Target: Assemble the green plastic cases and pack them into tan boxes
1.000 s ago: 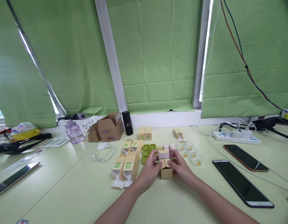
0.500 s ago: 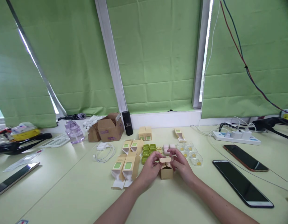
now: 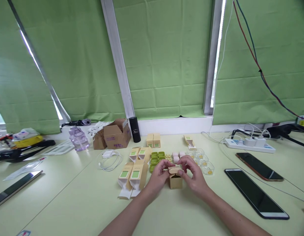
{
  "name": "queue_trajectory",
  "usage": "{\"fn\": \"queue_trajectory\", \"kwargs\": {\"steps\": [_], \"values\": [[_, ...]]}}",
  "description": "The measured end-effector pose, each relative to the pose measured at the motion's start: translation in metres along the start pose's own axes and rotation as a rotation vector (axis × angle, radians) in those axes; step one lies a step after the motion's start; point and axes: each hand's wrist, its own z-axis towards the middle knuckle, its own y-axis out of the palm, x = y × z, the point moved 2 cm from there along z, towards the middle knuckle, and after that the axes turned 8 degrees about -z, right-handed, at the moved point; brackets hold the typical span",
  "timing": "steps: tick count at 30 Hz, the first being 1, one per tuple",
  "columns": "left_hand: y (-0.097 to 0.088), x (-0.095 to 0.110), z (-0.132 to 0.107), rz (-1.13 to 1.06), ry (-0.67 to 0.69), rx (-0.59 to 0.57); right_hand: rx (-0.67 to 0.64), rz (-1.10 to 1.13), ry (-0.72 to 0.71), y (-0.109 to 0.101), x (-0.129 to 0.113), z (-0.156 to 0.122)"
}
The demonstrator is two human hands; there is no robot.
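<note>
A small kraft cardboard box (image 3: 176, 183) stands upright on the table in front of me, its top flap partly raised. On its left side, my left hand (image 3: 160, 176) is closed, thumb and fingers at the box's upper edge. My right hand (image 3: 194, 175) pinches the flap's right end, thumb in front and fingers behind. The box's inside is mostly hidden. Behind the hands sit several green square containers (image 3: 154, 160), small yellow pieces (image 3: 168, 156), pale pink pieces (image 3: 176, 159) and clear cups with yellow bits (image 3: 208, 167).
Open kraft boxes with green labels (image 3: 135, 174) lie left of my hands. Two closed boxes (image 3: 156, 141) and another open box (image 3: 189, 142) are farther back. Phones (image 3: 255, 191) lie right, near a power strip (image 3: 250, 145). A white charger cable (image 3: 110, 160) lies left.
My right hand has moved inward and its thumb now presses on the flap, which has tipped lower over the box. My left hand has stayed nearly in place.
</note>
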Motion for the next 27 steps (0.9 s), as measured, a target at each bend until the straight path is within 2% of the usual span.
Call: {"fn": "queue_trajectory", "kwargs": {"steps": [9, 17, 27], "values": [[-0.0043, 0.0077, -0.0018, 0.018, 0.072, -0.021, -0.063, -0.099, -0.091, 0.0006, -0.0014, -0.0033], [-0.0031, 0.0039, -0.0031, 0.038, 0.071, -0.072, -0.085, -0.100, -0.087, 0.0003, -0.0022, -0.0037], [-0.0056, 0.0009, -0.0030, 0.103, 0.102, -0.081, -0.097, -0.108, -0.130, -0.0005, -0.0034, -0.0038]]}}
